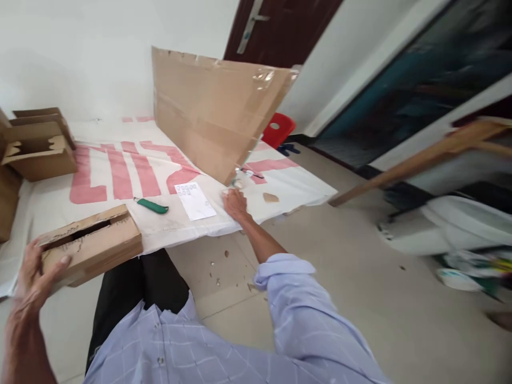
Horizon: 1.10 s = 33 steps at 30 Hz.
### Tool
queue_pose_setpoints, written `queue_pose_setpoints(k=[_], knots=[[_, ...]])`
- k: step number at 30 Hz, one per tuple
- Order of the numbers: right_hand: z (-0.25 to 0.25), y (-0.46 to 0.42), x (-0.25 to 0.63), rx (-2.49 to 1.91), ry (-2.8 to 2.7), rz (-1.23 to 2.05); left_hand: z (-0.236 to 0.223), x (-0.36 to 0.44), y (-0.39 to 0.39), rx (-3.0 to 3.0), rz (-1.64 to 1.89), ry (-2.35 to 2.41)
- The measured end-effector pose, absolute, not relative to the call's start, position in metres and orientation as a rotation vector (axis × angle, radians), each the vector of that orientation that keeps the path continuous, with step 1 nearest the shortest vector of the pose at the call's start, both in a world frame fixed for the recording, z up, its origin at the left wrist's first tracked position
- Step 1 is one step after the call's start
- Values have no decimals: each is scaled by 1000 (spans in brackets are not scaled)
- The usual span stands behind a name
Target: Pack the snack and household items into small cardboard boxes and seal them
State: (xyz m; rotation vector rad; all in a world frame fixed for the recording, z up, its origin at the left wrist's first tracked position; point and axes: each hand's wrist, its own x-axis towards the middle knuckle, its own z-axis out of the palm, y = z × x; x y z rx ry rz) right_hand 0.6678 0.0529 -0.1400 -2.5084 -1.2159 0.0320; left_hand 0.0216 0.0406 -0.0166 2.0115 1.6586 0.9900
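Note:
My left hand (36,272) grips the left end of a small cardboard box (100,240), thumb on top. A ragged dark slot runs along the top of this box, which rests at the table's front edge. My right hand (235,202) is on the table with its fingers curled. It touches a small, pale, shiny thing (237,183) by the lower corner of a big cardboard sheet (208,106); blur hides what that thing is. Between my hands lie a green utility knife (151,205) and a white paper (195,201) with small drawn shapes.
Open cardboard boxes (40,154) stand at the left of the cloth-covered table (176,234). A cardboard scrap (271,197) lies right of my right hand. Behind the sheet is a red chair (279,129). A wooden beam (416,160) slants at the right, near a white tub (464,224).

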Motion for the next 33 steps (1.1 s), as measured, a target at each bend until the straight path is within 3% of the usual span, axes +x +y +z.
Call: queue_pose_setpoints(k=[11, 25, 30, 33], knots=[[-128, 43, 646, -2647, -1182, 185, 3, 32, 22, 1865, 1010, 1486], [-103, 32, 623, -2686, -1055, 245, -15, 15, 28, 1777, 910, 1225], [-76, 49, 577, -2226, -1277, -93, -17, 16, 29, 1793, 897, 1201], [-46, 57, 513, -1683, -1681, -31, -20, 18, 29, 1805, 895, 1185]])
